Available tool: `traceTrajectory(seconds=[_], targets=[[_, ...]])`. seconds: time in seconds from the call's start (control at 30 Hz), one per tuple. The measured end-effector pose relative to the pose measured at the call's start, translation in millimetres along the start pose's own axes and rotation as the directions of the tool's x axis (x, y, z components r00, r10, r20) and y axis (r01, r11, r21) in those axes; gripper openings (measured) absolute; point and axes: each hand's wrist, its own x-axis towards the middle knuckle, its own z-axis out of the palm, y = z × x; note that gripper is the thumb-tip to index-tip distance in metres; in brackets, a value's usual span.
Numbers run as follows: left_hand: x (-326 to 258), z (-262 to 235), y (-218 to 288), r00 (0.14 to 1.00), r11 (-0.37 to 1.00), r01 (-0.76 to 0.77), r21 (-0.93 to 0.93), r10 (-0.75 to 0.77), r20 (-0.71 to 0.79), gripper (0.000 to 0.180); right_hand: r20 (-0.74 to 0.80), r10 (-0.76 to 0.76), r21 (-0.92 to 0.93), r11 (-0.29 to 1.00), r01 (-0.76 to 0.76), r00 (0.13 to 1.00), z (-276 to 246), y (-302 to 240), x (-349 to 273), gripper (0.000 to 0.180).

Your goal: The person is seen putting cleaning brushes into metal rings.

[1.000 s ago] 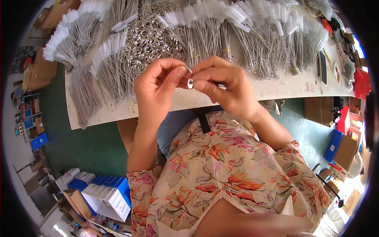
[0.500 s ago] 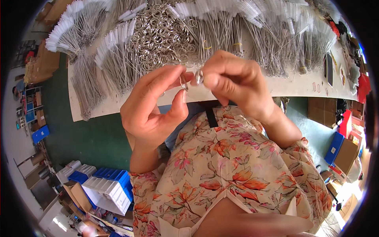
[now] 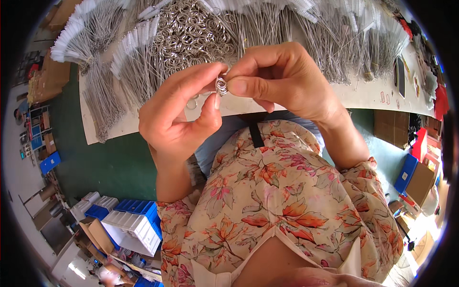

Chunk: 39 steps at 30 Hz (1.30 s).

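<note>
Several small silvery metal rings (image 3: 221,86), which look like split key rings, sit together between my two hands above the table's near edge. The thumb and index finger of my left hand (image 3: 179,107) close around them from the left. From the other side, my right hand (image 3: 287,81) pinches at the rings with thumb and forefinger, its fingertips touching them. How many rings each hand grips is hard to make out. Just behind lies a big heap of loose metal rings (image 3: 191,40), partly hidden by my fingers. A lone ring (image 3: 191,104) rests near the table edge below my left hand.
Bundles of wire-handled brushes with white bristles (image 3: 330,48) cover the far right of the table (image 3: 354,98); more brush bundles (image 3: 103,103) lie at the left. A dark phone-like slab (image 3: 400,79) is at the right. White and blue bins (image 3: 131,229) stand lower left.
My right hand has moved left, bringing its ring up against those in my left hand. Both hands are slightly higher in the picture. The rings now cluster together.
</note>
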Motion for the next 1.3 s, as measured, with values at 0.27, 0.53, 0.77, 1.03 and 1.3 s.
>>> traceTrajectory(seconds=[0.27, 0.53, 0.77, 1.03, 1.3], targets=[[0, -3, -3, 0.943, 0.86, 0.332, -0.388, -0.299, 0.146, 0.027, 0.034, 0.087, 0.057, 0.994, -0.089, 0.996, 1, 9, -3, 0.013], [-6, -19, -19, 0.819, 0.753, 0.571, -0.327, -0.499, 0.282, 0.028, 0.006, 0.108, 0.13, 0.986, -0.108, 0.994, 17, 31, 6, 0.011], [-6, -147, -122, 0.699, 0.671, 0.715, 0.197, -0.692, -0.182, 0.022, -0.002, -0.468, -0.957, 0.257, 0.134, 0.884, -6, 115, -19, 0.009], [-24, -283, -202, 0.449, -0.156, 0.579, 0.8, -0.759, -0.472, 0.026, 0.098, -0.55, -0.975, 0.115, 0.192, 0.829, -5, 131, -21, 0.022], [-36, -302, -198, 0.301, 0.073, 0.858, 0.508, -0.874, -0.382, 0.017, 0.1, -0.553, -0.962, 0.157, 0.222, 0.827, -6, 132, -22, 0.025]])
